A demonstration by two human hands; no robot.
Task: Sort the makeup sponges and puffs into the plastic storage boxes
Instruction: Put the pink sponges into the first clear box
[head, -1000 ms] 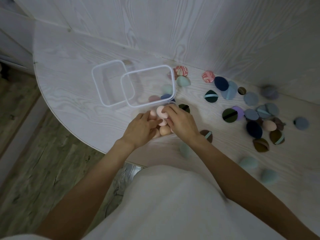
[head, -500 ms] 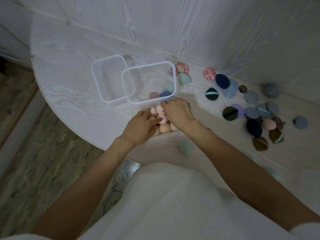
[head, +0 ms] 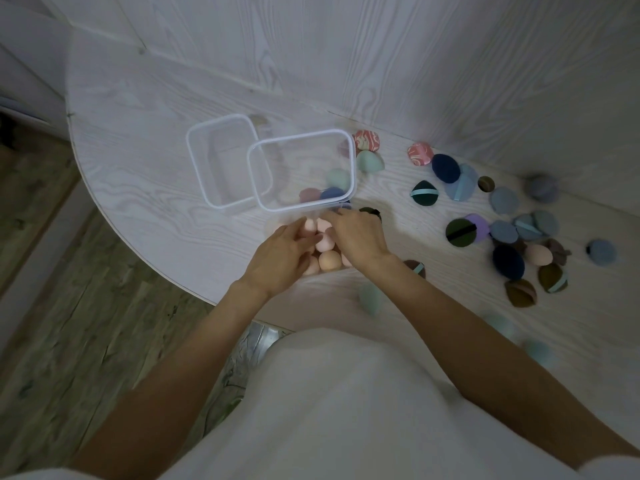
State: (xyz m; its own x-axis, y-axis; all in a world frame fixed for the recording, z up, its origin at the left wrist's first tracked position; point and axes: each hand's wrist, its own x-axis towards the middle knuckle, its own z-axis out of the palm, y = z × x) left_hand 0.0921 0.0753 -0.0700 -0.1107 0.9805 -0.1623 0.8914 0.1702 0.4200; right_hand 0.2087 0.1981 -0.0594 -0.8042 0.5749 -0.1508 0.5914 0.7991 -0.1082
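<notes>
Several pink and peach makeup sponges (head: 329, 259) lie packed in a low clear box between my hands. My left hand (head: 280, 258) rests on them from the left with fingers fairly straight. From the right, my right hand (head: 360, 237) lays its fingers over the sponges, against the rim of a larger clear box (head: 301, 138). A mint, a pink and a blue sponge (head: 332, 195) show through that box. Another clear box (head: 194, 157) stands to its left. Loose puffs (head: 508, 261) in navy, green, grey and brown lie scattered at the right.
A mint sponge (head: 370, 161) and two marbled pink puffs (head: 367, 140) sit by the wall behind the boxes. More mint sponges (head: 370, 299) lie near the table's curved front edge. The wooden floor (head: 69, 323) drops away at the left. A white wall closes the back.
My right hand held a pink sponge up a second ago; that sponge now lies among the others and the hand has lowered onto them. My left hand stays on the sponges.
</notes>
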